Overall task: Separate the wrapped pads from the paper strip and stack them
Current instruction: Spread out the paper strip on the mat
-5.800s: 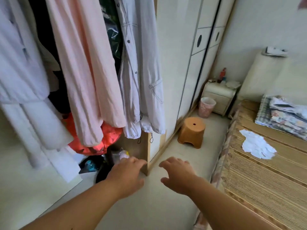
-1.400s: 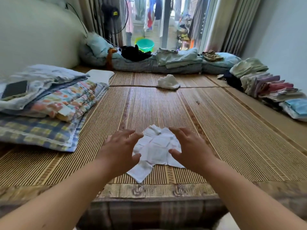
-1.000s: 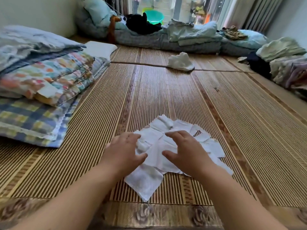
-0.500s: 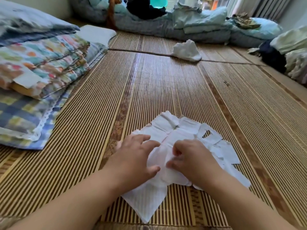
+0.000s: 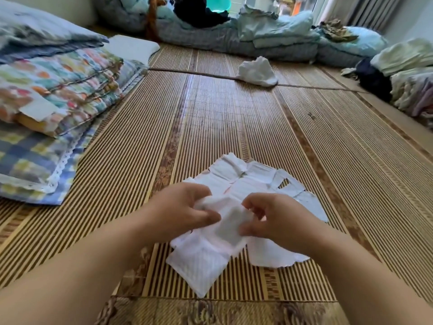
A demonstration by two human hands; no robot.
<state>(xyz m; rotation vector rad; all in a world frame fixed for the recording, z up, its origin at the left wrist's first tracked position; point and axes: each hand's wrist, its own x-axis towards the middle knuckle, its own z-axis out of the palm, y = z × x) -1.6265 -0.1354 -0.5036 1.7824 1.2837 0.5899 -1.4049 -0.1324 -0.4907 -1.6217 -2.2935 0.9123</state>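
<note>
A loose heap of white wrapped pads joined in a strip (image 5: 255,179) lies on the bamboo mat (image 5: 234,118) near its front edge. One white square pad (image 5: 201,263) sticks out toward me at the front. My left hand (image 5: 180,212) and my right hand (image 5: 278,219) both pinch a white pad (image 5: 229,221) at the near middle of the heap, thumbs on its near side. The pad is lifted slightly off the others. Its far edge is hidden by my fingers.
Folded quilts and a checked blanket (image 5: 46,109) are stacked at the left. A crumpled white cloth (image 5: 257,71) lies farther back on the mat. Bedding (image 5: 234,36) lines the far side and folded clothes (image 5: 407,76) the right. The mat's woven border (image 5: 210,310) runs just below the heap.
The view turned from a wardrobe to the mat and closed in on the heap. My hands went from hovering over it to pressing on it, and now pinch and lift one pad.
</note>
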